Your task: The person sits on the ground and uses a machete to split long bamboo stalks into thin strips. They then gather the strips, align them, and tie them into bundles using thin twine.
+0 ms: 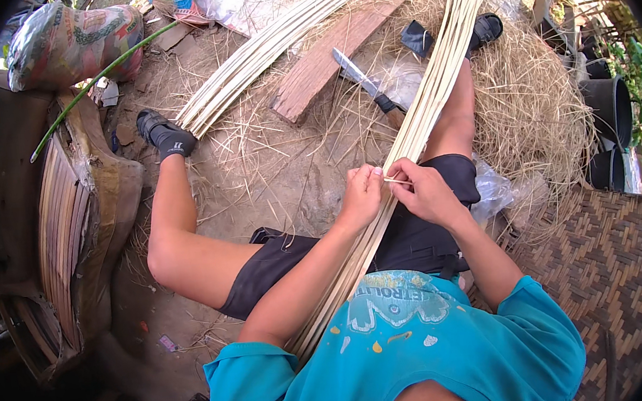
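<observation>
A long bundle of pale split strips, bamboo-like [443,61], slants across my lap from the far right, its near end passing under my left arm. Over its middle, both hands meet. My left hand [363,194] is closed at the bundle's left edge, thumb and finger pinched on a thin pale strip [394,180] that crosses the bundle. On the other side my right hand [426,193] pinches the same strip between thumb and fingers. Whether the strip passes underneath the bundle is hidden.
Another strip bundle [269,58] lies beyond my left foot. Near it are a wooden plank [352,39] and a large knife [357,73] with a dark handle. Shavings [532,103] heap at right beside a woven mat [599,282]. A worn armchair [7,192] and stuffed sack [74,46] stand left.
</observation>
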Motion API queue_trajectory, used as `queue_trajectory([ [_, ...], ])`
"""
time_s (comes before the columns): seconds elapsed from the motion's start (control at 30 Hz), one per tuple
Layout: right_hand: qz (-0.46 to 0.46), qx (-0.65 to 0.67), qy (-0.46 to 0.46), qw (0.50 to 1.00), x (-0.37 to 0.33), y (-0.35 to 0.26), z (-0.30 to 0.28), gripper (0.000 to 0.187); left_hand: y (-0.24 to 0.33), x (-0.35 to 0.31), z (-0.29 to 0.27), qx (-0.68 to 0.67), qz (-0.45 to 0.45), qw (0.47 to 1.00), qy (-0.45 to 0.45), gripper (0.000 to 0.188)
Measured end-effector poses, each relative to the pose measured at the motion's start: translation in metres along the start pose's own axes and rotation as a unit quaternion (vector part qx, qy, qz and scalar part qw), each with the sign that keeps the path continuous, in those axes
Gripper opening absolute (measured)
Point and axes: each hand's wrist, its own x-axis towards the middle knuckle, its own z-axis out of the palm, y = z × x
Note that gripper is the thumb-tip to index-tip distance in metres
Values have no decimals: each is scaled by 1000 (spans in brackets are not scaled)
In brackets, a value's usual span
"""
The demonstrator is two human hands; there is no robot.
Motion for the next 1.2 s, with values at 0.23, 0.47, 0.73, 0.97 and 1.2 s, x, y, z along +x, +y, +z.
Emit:
queue_trajectory([
  [0.23, -112, -184, 25, 976, 17, 25, -23, 14, 26, -7, -9, -180, -281, 939, -77, 43],
  [0.47, -149, -255, -106, 950, 44, 30, -28, 15, 10, -9, -16, -233, -276, 920, -155, 33],
  [0.73, -108, -213, -297, 925, 86, 34, -32, 22, -2, -6, -10, -169, -224, 950, -140, 39],
  [0.97, 11, -90, 190, 978, 95, 76, -49, 55, 17, -53, -40, 98, -137, 980, -105, 89],
  [1.2, 201, 764, 94, 605, 117, 128, -13, 47, 97, -176, -99, 266, -65, 953, -132, 88],
])
